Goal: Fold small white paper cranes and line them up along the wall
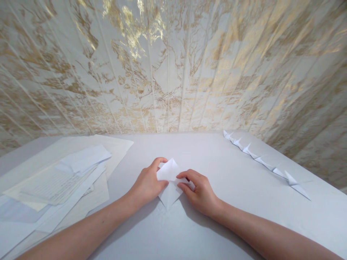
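Observation:
A folded sheet of white paper [170, 171] is held between my two hands near the middle of the table. It has a pointed top and a pointed lower end, with a flap lifted across its middle. My left hand [149, 182] grips its left side, thumb in front and fingers around the upper edge. On the right side, my right hand [199, 189] pinches the paper's edge between thumb and forefinger. Parts of the paper are hidden behind the fingers.
Folded paper cranes [248, 148] stand in a row along the right of the white table [200, 148]; the nearest crane [296, 185] is largest in view. Loose paper sheets [119, 148], some with writing, lie piled at left. A gold-patterned wall covering [168, 83] rises behind.

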Available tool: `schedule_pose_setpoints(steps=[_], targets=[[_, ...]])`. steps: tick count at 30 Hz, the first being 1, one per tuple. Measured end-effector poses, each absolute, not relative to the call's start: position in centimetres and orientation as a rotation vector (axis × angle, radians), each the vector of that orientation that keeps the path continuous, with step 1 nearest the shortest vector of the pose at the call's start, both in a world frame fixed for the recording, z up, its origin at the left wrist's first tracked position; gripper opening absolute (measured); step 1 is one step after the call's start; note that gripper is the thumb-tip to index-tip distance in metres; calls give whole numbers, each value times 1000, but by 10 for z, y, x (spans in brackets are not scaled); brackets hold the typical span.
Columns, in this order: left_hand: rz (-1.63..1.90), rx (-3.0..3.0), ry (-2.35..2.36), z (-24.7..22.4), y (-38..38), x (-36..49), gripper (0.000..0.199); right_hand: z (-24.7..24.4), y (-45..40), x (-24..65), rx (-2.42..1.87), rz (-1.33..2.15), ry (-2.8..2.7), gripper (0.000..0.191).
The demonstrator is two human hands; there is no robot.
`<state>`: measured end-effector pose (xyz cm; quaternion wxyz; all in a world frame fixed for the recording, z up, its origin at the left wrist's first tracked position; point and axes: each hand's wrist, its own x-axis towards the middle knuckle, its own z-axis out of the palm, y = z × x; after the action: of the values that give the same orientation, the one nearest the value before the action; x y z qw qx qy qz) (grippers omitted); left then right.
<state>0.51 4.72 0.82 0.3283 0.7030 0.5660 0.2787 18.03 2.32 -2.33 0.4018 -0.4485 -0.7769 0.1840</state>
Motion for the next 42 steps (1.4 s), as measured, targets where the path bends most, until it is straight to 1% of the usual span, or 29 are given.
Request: schedule_pose_setpoints(steps=[8, 14, 17, 20, 24, 29, 32, 35, 42], targets=[[831, 1754, 1489, 2, 49, 6, 46, -20, 19, 179, -1054, 420, -2034, 13], [743, 1820, 1333, 11, 50, 0, 60, -20, 29, 188, -1188, 439, -1909, 10], [765, 1824, 1256, 10, 52, -5, 56, -20, 35, 191, -1272, 498, -1833, 11], [855, 1812, 1334, 5, 52, -6, 53, -21, 37, 190, -1364, 600, -1761, 13], [884, 1894, 1400, 1, 53, -3, 35, -22, 34, 187, -1409, 664, -1719, 15], [838, 1966, 1511, 3, 53, 0, 33, -21, 30, 187, -1274, 517, -1869, 16], [840, 2045, 1505, 5, 53, -1, 26, -21, 30, 188, -1283, 427, -1910, 16], [814, 2111, 1512, 5, 53, -2, 19, -22, 31, 189, -1279, 355, -1943, 13], [689, 2372, 1520, 1, 54, -2, 15, -25, 31, 186, -1153, 115, -2076, 8]])
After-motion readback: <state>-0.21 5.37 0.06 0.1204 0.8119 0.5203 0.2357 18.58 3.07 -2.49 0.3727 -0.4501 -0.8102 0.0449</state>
